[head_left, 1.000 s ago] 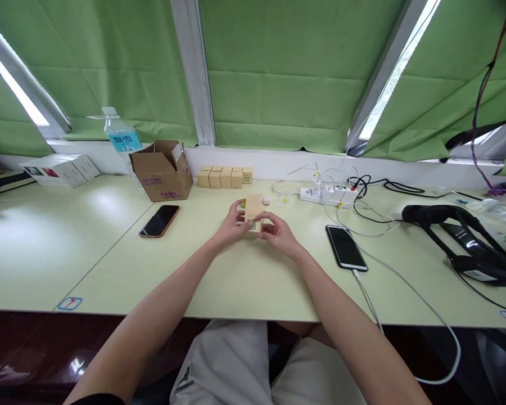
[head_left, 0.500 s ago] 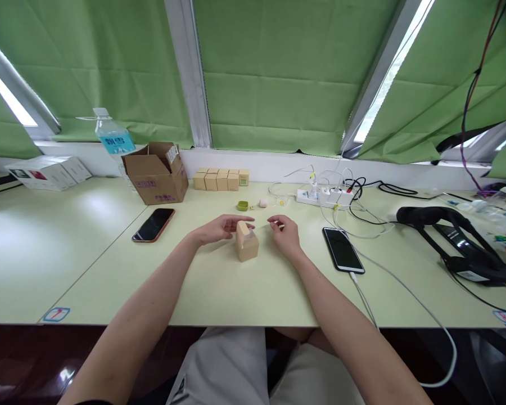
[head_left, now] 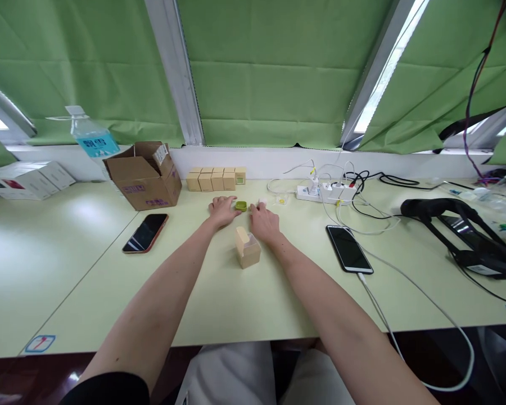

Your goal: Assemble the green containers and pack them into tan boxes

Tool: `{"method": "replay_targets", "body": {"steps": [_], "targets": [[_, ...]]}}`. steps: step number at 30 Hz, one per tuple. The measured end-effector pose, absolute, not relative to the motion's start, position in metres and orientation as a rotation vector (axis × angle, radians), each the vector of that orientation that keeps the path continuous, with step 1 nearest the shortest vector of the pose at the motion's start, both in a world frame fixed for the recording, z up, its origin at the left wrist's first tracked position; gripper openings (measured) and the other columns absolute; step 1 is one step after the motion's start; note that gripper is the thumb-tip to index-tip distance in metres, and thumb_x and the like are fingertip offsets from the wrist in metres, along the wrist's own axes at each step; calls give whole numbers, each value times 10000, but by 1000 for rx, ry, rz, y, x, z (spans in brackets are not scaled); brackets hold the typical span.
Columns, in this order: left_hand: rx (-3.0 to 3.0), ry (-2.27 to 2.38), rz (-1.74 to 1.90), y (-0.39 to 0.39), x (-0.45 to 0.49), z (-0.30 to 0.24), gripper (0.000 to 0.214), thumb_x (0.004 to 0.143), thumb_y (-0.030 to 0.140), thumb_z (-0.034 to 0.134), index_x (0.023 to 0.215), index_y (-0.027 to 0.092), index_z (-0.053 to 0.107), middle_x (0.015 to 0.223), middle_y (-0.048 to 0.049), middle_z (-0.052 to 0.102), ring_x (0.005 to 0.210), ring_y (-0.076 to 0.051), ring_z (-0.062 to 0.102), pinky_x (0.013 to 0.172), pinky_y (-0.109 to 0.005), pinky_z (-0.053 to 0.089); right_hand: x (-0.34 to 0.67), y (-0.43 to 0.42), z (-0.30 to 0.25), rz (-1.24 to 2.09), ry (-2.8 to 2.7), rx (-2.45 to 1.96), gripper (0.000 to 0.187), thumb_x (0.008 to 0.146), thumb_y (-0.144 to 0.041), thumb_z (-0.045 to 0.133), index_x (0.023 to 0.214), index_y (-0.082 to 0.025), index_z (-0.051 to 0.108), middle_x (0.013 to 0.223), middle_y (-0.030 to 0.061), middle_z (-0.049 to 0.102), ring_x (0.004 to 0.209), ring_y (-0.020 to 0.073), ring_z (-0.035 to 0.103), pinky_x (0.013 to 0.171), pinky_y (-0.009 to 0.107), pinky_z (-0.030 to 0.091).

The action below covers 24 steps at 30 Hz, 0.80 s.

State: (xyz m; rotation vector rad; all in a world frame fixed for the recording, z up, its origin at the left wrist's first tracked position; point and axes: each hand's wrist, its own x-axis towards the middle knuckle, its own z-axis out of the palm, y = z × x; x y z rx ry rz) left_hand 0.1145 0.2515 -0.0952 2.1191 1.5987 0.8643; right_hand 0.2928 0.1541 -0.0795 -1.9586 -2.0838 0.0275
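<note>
My left hand [head_left: 222, 211] rests on the table at the left side of a small green square dish [head_left: 240, 206]. Its fingers and thumb are apart, with the fingertips near the dish; whether they touch it is unclear. To the right of the dish, my right hand [head_left: 265, 221] has its fingers drawn together and pointing down at the tabletop. Anything under those fingertips is too small or hidden. A small pale pink piece [head_left: 262, 201] shows just behind them. Nearer me, between my forearms, stands a small open-topped kraft box [head_left: 248, 256] with its flap raised.
Several small kraft boxes [head_left: 217, 180] line the back wall. An open carton [head_left: 147, 177], a water bottle [head_left: 95, 138] and a phone [head_left: 145, 233] are on the left. To the right are a power strip [head_left: 324, 192], a charging phone [head_left: 349, 248], cables and a black headset [head_left: 464, 236].
Both hands have moved forward from beside the open kraft box to the green dish. The fingers of my right hand have come down beside it. The view has shifted slightly.
</note>
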Motion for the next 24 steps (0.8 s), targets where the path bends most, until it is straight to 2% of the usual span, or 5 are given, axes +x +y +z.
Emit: {"method": "replay_targets", "body": {"steps": [3, 10, 15, 20, 24], "targets": [[2159, 1544, 922, 241, 113, -97, 422, 820, 379, 822, 1208, 285, 682, 1446, -165, 652, 1503, -441, 436, 1234, -624, 318, 291, 158, -80, 39, -2077, -1987, 342, 1110, -295, 436, 1359, -224, 660, 1449, 203, 597, 1067, 304, 757, 868, 416, 567], [1869, 1249, 1428, 206, 101, -94, 458, 755, 263, 822, 1142, 251, 577, 1364, -108, 686, 1312, -283, 659, 1166, -485, 515, 291, 159, -81, 59, -2046, -1953, 277, 1113, -274, 470, 1297, -244, 675, 1351, 158, 694, 1123, 295, 736, 885, 390, 541], [1609, 940, 1632, 186, 102, -80, 491, 703, 227, 860, 1077, 237, 542, 1358, -149, 745, 1308, -266, 724, 1198, -503, 541, 286, 159, -80, 96, -2001, -1893, 281, 1081, -137, 467, 1217, -240, 689, 1260, 135, 740, 1106, 263, 731, 878, 356, 508], [1591, 862, 1717, 172, 103, -63, 518, 676, 260, 898, 1095, 215, 598, 1235, -138, 786, 1234, -284, 761, 1179, -522, 556, 291, 148, -81, 132, -1814, -1782, 323, 1094, -154, 445, 1358, -243, 608, 1293, 117, 735, 1054, 238, 726, 871, 353, 536], [1663, 871, 1761, 161, 106, -49, 521, 691, 297, 927, 1140, 204, 680, 1191, -123, 790, 1174, -298, 759, 1152, -528, 558, 314, 130, -81, 221, -1560, -1522, 168, 1071, -240, 491, 1110, -230, 654, 1227, 107, 729, 1072, 234, 712, 954, 393, 602]]}}
